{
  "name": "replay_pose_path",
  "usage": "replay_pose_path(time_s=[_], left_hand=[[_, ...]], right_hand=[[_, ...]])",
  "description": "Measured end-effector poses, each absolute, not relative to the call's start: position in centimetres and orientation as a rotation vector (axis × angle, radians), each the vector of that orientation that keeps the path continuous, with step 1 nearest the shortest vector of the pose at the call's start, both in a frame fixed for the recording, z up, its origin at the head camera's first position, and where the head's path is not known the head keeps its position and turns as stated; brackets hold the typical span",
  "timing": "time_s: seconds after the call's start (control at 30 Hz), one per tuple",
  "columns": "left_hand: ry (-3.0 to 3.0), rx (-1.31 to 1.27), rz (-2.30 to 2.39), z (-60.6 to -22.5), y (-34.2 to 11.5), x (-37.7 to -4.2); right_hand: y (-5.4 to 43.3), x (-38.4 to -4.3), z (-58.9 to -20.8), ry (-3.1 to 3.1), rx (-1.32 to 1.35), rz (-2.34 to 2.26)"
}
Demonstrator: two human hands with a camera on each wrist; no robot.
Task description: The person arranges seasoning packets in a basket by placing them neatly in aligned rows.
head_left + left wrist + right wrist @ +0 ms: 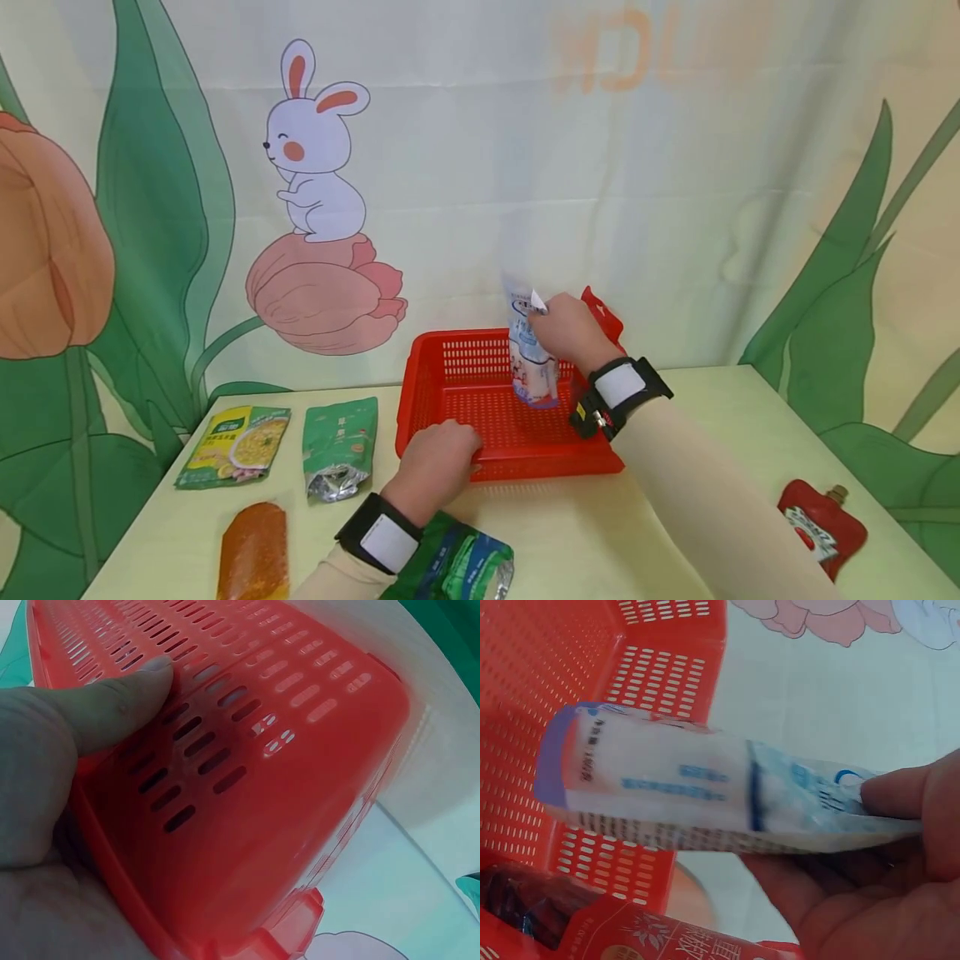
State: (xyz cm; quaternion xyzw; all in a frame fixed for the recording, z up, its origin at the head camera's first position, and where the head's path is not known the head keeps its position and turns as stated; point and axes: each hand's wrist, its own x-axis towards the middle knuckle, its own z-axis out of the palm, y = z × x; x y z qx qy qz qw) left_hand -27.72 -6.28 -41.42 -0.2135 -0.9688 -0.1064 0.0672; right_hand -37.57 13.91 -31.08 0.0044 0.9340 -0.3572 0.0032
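My left hand (438, 461) grips the near rim of a red plastic basket (540, 467), its thumb against the slotted inside wall in the left wrist view. My right hand (573, 332) pinches the top of a white and blue snack pouch (532, 367). The pouch hangs upright over the basket, its purple lower edge within the basket's outline in the head view. A red packet (637, 930) with a clear window is in the basket's right side, its top (602, 317) sticking up past the rim behind my right hand.
Left of the basket lie a yellow-green soup packet (236, 446), a green pouch (341, 446) and a pouch of orange-brown contents (255, 550). A green and blue packet (457, 562) lies below my left wrist. A red ketchup pouch (821, 525) lies at the right. A printed curtain (480, 167) hangs behind.
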Motion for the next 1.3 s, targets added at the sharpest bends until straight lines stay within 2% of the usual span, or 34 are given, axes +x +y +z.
replay_pose_path(time_s=[0.47,0.83,1.3], left_hand=[[-2.923,-0.653,-0.32,-41.4,-6.4,-27.8],[-2.928,-0.648,-0.338,-41.3,-6.3,-27.7],[-2.931,-0.644,-0.351,-41.4,-6.4,-27.7]], right_hand=[[13.1,-38.8,-32.6,2.857,0.195,-0.844],[12.9,-38.5,-33.2,2.743,0.454,-1.072],[13.0,-38.8,-34.2,2.765,0.445,-1.092]])
